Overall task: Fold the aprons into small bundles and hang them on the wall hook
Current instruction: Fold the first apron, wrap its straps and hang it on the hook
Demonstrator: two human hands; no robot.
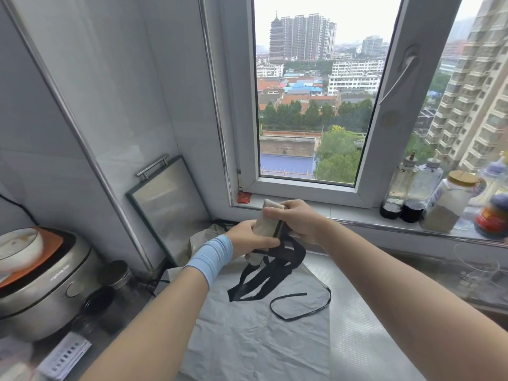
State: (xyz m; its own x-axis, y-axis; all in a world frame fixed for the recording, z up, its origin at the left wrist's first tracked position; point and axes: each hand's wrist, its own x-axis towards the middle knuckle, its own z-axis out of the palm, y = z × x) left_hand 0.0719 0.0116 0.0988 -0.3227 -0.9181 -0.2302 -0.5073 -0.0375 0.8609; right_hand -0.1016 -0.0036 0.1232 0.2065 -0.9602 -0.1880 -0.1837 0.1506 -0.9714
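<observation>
1. Beige cloth bundle (268, 225), one apron rolled tight, is up off the bench and held between both hands just in front of the window sill.
2. Left grip (247, 237) is closed round the lower half of the roll, with the fingers wrapped. Right grip (299, 221) is clamped on the upper end, with the thumb lying across the face.
3. Black straps (275, 268) hang loose from the roll's lower end and trail down onto the second apron. We can't see them wound or tied.
4. Grey apron (261, 331) lies spread flat and creased on the bench (371, 312) under the hands, with a thin black tie (302, 307) looped on top. It is not yet folded.
5. Our read on handling: this is light, soft fabric with no stiffness of its own. The roll likely keeps its shape only while squeezed, so we expect it to spring open if either grip slackens.
6. We'd hold it round the middle of the roll, across all the layers. Holding an end or a single edge would probably peel a layer off.
7. The straps look like the natural binding. We'd wind them round the roll and leave a loop free for hanging.
8. The straps look thin and prone to tangling, so we'd keep them clear of the thin black tie below.
9. No wall hook is in view, so we can't judge the carry.
10. The rice cooker (46, 284) on the left and the bottles (412, 193) on the sill are snag risks for dangling straps.
</observation>
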